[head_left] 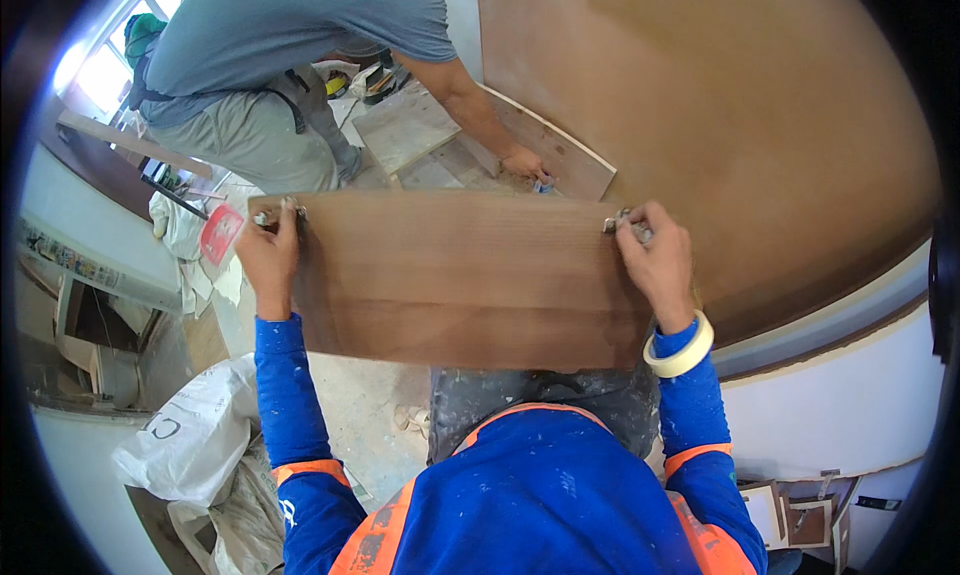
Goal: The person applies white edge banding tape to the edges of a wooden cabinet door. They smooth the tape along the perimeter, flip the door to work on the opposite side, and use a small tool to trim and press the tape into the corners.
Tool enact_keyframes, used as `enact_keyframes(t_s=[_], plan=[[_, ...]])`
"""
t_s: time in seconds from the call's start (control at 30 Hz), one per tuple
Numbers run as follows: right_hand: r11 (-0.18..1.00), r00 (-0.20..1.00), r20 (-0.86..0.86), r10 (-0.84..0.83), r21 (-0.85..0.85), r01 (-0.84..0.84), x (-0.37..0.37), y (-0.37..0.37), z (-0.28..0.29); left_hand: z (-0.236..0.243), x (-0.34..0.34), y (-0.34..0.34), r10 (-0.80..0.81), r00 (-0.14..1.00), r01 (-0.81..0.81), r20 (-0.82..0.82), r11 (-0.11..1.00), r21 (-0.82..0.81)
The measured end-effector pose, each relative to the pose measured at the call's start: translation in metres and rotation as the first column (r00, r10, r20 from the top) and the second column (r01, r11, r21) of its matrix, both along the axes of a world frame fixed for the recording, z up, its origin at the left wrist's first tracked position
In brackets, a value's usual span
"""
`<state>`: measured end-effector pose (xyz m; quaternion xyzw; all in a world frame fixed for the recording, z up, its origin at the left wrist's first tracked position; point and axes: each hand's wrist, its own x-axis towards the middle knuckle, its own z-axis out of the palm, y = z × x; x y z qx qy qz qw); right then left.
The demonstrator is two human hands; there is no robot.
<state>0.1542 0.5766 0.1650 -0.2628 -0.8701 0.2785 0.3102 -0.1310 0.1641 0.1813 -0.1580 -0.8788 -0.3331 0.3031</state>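
I hold a brown wooden panel (460,280) flat in front of me, above my knees. My left hand (268,253) grips its far left corner, fingers closed over a small metal hinge (262,217). My right hand (655,260) grips the far right corner, fingers closed on another metal hinge (612,223). A roll of pale masking tape (680,347) sits around my right wrist like a bracelet. My sleeves are blue with orange bands.
Another person in a grey shirt bends over ahead, a hand (524,163) down on a wooden strip (560,155) on the floor. A large brown board (720,105) leans at right. White sacks (195,435) lie at lower left, a red-and-white packet (220,233) near my left hand.
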Motion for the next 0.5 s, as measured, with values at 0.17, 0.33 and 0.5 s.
enact_keyframes(t_s=[0.17,0.33,0.5], plan=[[0.997,0.971,-0.239,-0.002,0.074,0.020,0.000,-0.005,0.065,0.067,0.006,0.008,-0.080,0.979,0.134,-0.186,0.946,0.297],[0.993,0.893,-0.447,-0.043,0.083,0.089,-0.014,0.008,0.092,0.107,0.005,0.028,-0.113,0.941,0.269,-0.320,0.823,0.500],[0.990,0.858,-0.508,-0.069,0.068,0.120,-0.033,0.027,0.092,0.096,-0.016,0.041,-0.179,0.929,0.336,-0.324,0.776,0.534]])
